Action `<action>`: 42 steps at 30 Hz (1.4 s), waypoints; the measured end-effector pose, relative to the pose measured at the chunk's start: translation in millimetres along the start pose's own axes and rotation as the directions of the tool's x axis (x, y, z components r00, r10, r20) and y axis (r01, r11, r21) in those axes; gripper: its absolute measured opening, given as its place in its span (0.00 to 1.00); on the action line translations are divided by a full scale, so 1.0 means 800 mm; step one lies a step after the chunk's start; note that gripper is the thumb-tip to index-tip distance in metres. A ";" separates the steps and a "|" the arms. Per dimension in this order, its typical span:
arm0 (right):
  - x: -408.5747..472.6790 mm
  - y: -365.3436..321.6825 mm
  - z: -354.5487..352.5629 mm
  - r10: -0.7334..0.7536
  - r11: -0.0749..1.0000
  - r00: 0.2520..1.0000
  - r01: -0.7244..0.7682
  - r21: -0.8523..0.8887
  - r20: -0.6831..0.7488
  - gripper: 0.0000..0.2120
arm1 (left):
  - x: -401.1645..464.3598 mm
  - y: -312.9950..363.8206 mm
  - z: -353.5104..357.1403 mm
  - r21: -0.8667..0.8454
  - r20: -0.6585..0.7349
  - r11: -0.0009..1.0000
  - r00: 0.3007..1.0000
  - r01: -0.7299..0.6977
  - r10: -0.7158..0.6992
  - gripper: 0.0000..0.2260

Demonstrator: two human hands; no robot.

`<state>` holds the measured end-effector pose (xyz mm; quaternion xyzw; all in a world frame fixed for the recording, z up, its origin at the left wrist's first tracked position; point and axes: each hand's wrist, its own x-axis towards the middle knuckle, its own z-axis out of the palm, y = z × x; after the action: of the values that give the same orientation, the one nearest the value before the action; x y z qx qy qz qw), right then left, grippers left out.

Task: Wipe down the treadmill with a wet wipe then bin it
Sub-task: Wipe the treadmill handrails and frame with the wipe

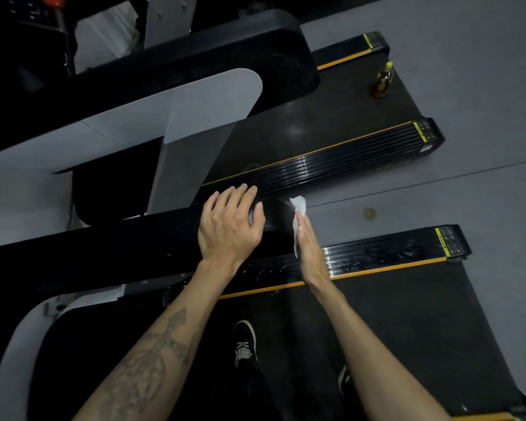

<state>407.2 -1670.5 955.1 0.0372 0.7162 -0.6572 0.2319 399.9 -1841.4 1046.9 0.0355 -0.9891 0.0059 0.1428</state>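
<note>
**Wiping a treadmill handrail**

Left hand [230,226] draped over end of black treadmill handrail [128,241], fingers curled around it. Right hand [308,247], fingers straight and pressed together, flattening white wet wipe [298,218] against handrail's tip. Shoes on belt [407,323] below.

Handrail [152,235] glossy black plastic; belt [377,323] matt, rough rubber — wipe [298,208] thin white cloth/paper, side rail [377,256] ribbed, shiny w/ droplets.

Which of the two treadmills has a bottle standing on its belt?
The farther treadmill, the one the person is not standing on. A yellow-capped bottle stands near its rear end. The nearer treadmill's belt carries only the person's feet.
</note>
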 end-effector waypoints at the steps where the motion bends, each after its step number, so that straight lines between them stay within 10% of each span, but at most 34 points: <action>1: 0.008 0.001 -0.002 0.055 0.998 0.998 -0.055 -0.020 -0.001 0.31 | 0.000 0.000 0.000 0.000 0.003 1.000 1.000 0.003 -0.003 0.18; 7: 0.085 -0.018 -0.001 0.233 0.970 0.972 -0.233 -0.063 -0.003 0.43 | 0.002 0.000 -0.002 0.010 0.025 1.000 1.000 0.008 -0.008 0.19; 15: 0.034 -0.043 -0.004 -0.058 0.995 0.997 0.054 0.082 0.046 0.24 | 0.002 -0.001 0.000 0.013 0.013 1.000 1.000 0.010 -0.010 0.20; 22: 0.073 -0.043 -0.004 0.197 0.972 0.980 -0.199 -0.124 -0.023 0.30 | 0.002 -0.001 0.001 0.012 0.008 1.000 1.000 0.006 -0.006 0.19; 30: 0.037 -0.048 0.018 -0.112 0.988 0.990 0.120 0.100 -0.088 0.16 | 0.002 0.000 0.000 0.007 0.028 1.000 1.000 0.006 -0.006 0.19; 42: -0.033 -0.072 0.026 -0.425 0.895 0.812 0.442 -0.053 -0.399 0.11 | 0.003 -0.006 -0.006 -0.035 0.109 0.999 0.994 -0.007 0.010 0.22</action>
<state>415.9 -1691.2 1017.4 0.0114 0.7238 -0.6857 -0.0763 399.6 -1846.6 1051.8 0.0291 -0.9955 -0.0127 0.0889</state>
